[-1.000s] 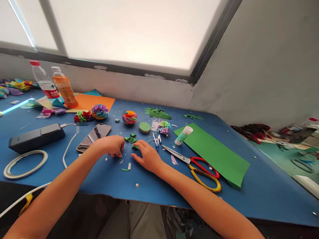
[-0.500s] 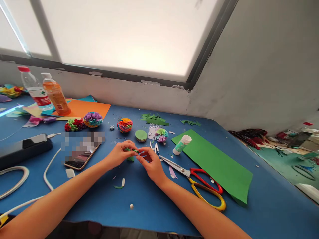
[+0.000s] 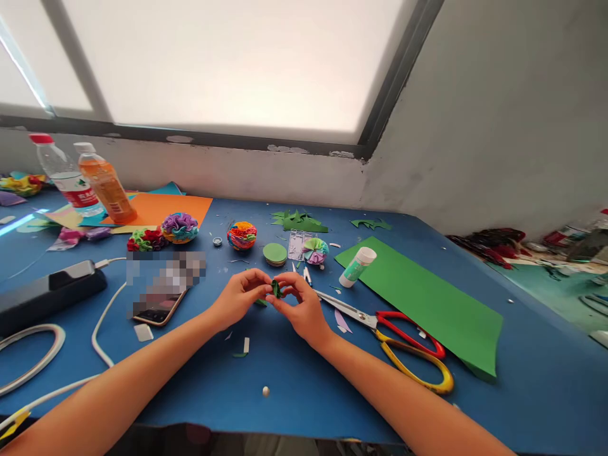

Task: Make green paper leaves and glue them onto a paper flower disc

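Observation:
Between my fingertips is a small crumpled piece of green paper (image 3: 276, 289). My left hand (image 3: 242, 296) pinches its left side, thumb and forefinger together. On its other side, my right hand (image 3: 303, 310) grips it with thumb and fingers. Another bit of green paper (image 3: 260, 303) shows just behind and below my left fingers. Beyond my hands lies a stack of round green paper discs (image 3: 274, 254). Scissors (image 3: 408, 342) with red and yellow handles rest to the right of my right hand, their blades pointing toward it.
A glue stick (image 3: 358, 266) leans by a large green paper sheet (image 3: 427, 304). Ruffled paper balls (image 3: 242, 235) sit farther back, near green scraps (image 3: 304, 221). At left are a phone (image 3: 159, 310), a black power bank (image 3: 52, 294), a white cable (image 3: 97, 329) and two bottles (image 3: 107, 190).
The green piece has turned between my fingers and now shows a crumpled, bunched face instead of a thin rolled edge. The whole view has shifted slightly.

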`<move>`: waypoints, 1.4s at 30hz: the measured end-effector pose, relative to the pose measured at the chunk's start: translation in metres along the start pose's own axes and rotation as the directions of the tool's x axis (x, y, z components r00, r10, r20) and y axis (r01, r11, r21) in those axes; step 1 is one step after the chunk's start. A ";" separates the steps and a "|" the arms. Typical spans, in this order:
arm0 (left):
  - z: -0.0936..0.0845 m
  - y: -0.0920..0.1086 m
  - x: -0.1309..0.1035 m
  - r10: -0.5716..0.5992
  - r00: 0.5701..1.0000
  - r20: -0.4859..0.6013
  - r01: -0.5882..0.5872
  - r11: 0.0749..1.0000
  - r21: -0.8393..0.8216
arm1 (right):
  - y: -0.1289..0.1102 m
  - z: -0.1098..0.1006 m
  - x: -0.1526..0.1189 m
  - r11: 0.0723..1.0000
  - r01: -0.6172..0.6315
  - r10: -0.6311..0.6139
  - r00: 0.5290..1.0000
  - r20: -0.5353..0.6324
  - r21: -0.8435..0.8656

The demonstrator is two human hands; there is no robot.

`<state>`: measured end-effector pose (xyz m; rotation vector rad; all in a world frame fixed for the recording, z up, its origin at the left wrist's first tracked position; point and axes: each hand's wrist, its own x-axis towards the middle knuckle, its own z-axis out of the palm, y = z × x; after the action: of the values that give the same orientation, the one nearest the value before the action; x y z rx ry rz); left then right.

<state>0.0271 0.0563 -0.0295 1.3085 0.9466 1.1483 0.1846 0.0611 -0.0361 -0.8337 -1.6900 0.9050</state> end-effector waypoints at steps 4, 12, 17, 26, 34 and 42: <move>-0.002 -0.004 -0.001 0.046 0.999 0.007 -0.046 0.997 0.067 | -0.004 0.001 0.001 0.999 0.015 -0.016 0.999 -0.032 -0.031; -0.003 0.001 -0.003 0.129 0.987 0.093 -0.152 0.936 0.318 | -0.005 0.001 0.006 0.992 0.041 -0.044 0.999 -0.021 -0.116; -0.019 0.018 -0.006 0.138 0.983 0.123 -0.185 0.770 0.611 | -0.005 -0.006 0.010 0.985 0.043 -0.047 0.999 -0.019 -0.168; -0.008 0.012 -0.010 -0.020 1.000 -0.016 0.022 0.358 0.933 | 0.002 -0.012 0.016 0.972 -0.036 0.064 0.992 0.113 -0.233; -0.019 0.005 -0.006 0.036 0.988 0.147 -0.145 0.512 0.847 | -0.001 -0.018 0.019 0.962 -0.142 0.204 0.941 0.271 -0.233; -0.014 0.001 -0.004 0.073 0.994 0.076 -0.105 0.682 0.724 | -0.002 -0.017 0.017 0.966 -0.181 0.235 0.911 0.338 -0.185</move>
<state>0.0123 0.0554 -0.0299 2.0300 1.4036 0.8133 0.1966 0.0773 -0.0230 -1.0116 -2.0318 1.1401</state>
